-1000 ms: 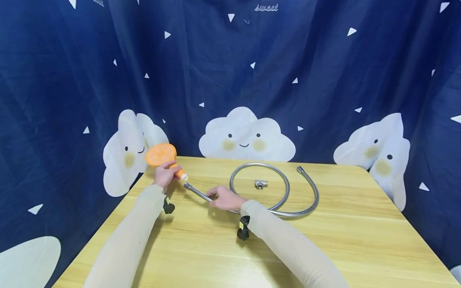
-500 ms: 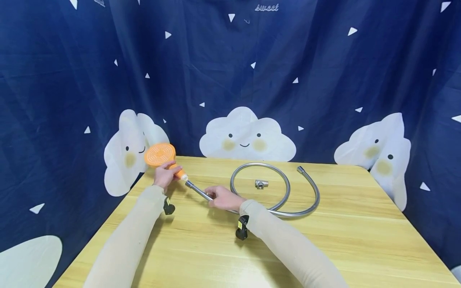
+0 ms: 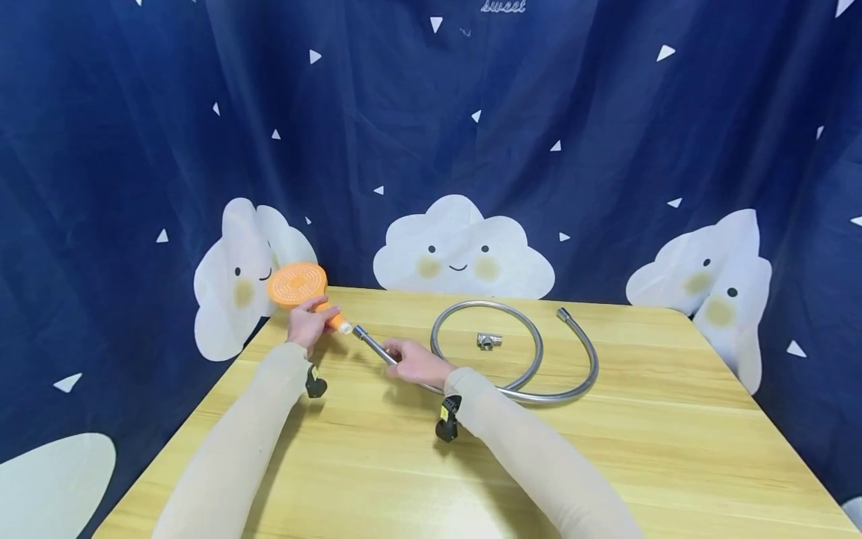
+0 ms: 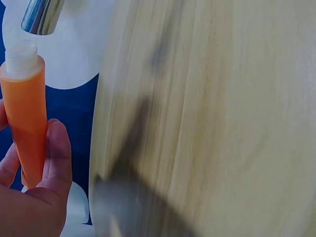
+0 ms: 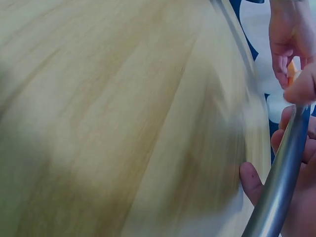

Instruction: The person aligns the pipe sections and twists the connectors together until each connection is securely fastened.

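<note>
An orange shower head (image 3: 297, 284) with a perforated round face is gripped by its handle in my left hand (image 3: 307, 327). In the left wrist view the handle (image 4: 27, 118) ends in a white threaded neck (image 4: 21, 57), and a chrome hose end (image 4: 42, 16) hangs just beyond it with a small gap. My right hand (image 3: 419, 364) holds the grey shower hose (image 3: 374, 346) a little behind that end, above the table. The right wrist view shows the hose (image 5: 281, 177) running across the right fingers, with the left hand (image 5: 295, 42) beyond.
The rest of the hose (image 3: 534, 352) lies looped on the wooden table (image 3: 417, 464), its other end (image 3: 563, 314) at the back right. Inside the loop sits a small chrome tee fitting (image 3: 488, 341). A dark blue curtain (image 3: 377, 135) with clouds stands behind the table.
My right hand has moved slightly up and left, bringing the hose end closer to the shower head's neck and tilting it up. The left hand has stayed almost still; the view has shifted slightly.
</note>
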The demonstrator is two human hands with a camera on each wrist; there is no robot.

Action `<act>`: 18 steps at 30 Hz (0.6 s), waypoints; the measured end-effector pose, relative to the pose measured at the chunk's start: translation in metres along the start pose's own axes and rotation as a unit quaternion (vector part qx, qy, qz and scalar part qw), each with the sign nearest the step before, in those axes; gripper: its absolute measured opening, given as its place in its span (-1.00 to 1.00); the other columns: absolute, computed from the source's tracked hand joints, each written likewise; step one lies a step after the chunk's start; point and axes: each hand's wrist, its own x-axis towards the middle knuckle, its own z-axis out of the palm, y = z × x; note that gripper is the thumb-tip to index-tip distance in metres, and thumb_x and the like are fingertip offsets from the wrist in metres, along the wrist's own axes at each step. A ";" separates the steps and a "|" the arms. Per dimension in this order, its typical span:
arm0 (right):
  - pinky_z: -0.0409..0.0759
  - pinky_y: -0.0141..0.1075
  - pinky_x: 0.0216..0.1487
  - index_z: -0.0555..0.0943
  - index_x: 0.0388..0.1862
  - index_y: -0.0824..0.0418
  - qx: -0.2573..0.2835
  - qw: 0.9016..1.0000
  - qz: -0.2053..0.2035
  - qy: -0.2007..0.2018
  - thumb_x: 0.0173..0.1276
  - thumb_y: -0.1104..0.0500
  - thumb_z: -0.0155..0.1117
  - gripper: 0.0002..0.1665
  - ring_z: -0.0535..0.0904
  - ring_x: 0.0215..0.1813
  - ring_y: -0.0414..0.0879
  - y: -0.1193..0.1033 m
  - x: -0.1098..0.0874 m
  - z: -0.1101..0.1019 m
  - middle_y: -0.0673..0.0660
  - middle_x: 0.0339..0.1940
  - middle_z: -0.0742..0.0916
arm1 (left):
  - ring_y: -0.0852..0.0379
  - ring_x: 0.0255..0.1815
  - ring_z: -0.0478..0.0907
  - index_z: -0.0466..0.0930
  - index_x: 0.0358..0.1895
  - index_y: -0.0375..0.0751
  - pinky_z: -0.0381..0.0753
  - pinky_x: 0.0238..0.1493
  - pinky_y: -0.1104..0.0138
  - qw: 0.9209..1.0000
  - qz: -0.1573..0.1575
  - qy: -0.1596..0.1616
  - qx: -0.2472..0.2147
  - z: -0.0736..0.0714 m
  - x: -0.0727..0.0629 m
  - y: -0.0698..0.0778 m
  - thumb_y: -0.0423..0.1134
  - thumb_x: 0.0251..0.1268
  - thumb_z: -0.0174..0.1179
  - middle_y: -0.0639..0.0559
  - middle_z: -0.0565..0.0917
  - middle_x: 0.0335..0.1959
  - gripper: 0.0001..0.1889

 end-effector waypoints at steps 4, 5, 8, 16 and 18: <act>0.42 -0.35 -0.31 0.57 0.24 0.23 0.003 1.000 -0.001 0.005 0.34 0.20 0.29 -0.52 0.41 -0.38 -0.18 -0.003 0.003 -0.001 -0.03 -0.40 0.56 | 0.35 -0.45 0.62 0.40 0.45 -0.18 0.74 -0.13 0.32 1.000 -0.002 0.000 0.001 0.001 -0.001 0.003 -0.20 0.33 0.35 -0.22 0.49 0.31 -0.36; 0.40 -0.35 -0.34 0.55 0.29 0.21 0.002 1.000 0.000 0.005 0.37 0.17 0.28 -0.49 0.40 -0.41 -0.18 -0.005 0.003 -0.001 -0.03 -0.43 0.54 | 0.35 -0.45 0.62 0.39 0.45 -0.19 0.74 -0.13 0.31 1.000 -0.002 0.000 0.000 0.001 -0.002 0.004 -0.19 0.33 0.35 -0.22 0.49 0.31 -0.36; 0.37 -0.36 -0.41 0.49 0.42 0.13 -0.006 1.000 0.006 0.013 0.46 0.03 0.25 -0.42 0.36 -0.47 -0.20 -0.010 0.004 -0.001 -0.05 -0.48 0.52 | 0.35 -0.46 0.62 0.41 0.44 -0.18 0.74 -0.08 0.28 1.000 -0.001 0.003 -0.005 0.001 -0.004 0.005 -0.21 0.33 0.35 -0.22 0.49 0.31 -0.37; 0.34 -0.41 -0.51 0.52 0.37 0.18 -0.011 0.999 0.022 0.036 0.51 0.10 0.19 -0.50 0.35 -0.53 -0.22 -0.011 0.009 0.003 -0.04 -0.48 0.54 | 0.35 -0.50 0.60 0.43 0.43 -0.17 0.74 -0.09 0.26 1.000 0.004 0.005 -0.010 0.006 -0.010 0.007 -0.27 0.34 0.33 -0.23 0.51 0.26 -0.40; 0.34 -0.41 -0.51 0.57 0.29 0.24 0.001 0.999 0.027 0.036 0.50 0.16 0.18 -0.57 0.35 -0.52 -0.21 -0.013 0.009 0.003 -0.03 -0.47 0.54 | 0.35 -0.50 0.60 0.42 0.43 -0.18 0.74 -0.10 0.27 1.000 0.005 0.004 -0.009 0.007 -0.012 0.008 -0.27 0.34 0.33 -0.23 0.51 0.27 -0.40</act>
